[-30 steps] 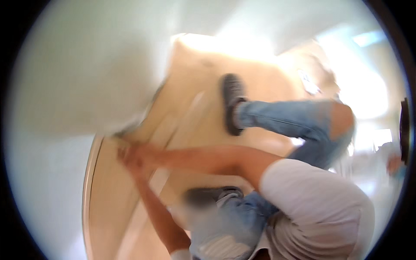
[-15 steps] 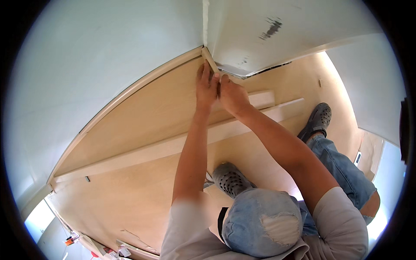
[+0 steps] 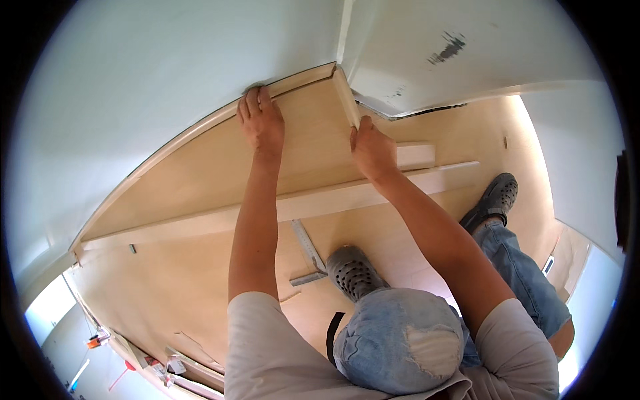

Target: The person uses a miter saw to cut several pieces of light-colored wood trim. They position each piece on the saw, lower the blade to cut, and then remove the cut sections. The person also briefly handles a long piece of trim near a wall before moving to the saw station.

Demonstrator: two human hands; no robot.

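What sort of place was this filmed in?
Likely a room being renovated: wooden trim along a pale wall, a long board on the wood-toned floor, and an L-shaped metal square.

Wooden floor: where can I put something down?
Mostly bare: left of the metal square, below the long board; between that board and wall trim. Crowded: beside the nearer shoe, and around the right hand on the short trim.

Pale tan trim strip; blue jeans (cream frayed patch); grey, hole-dotted clogs.
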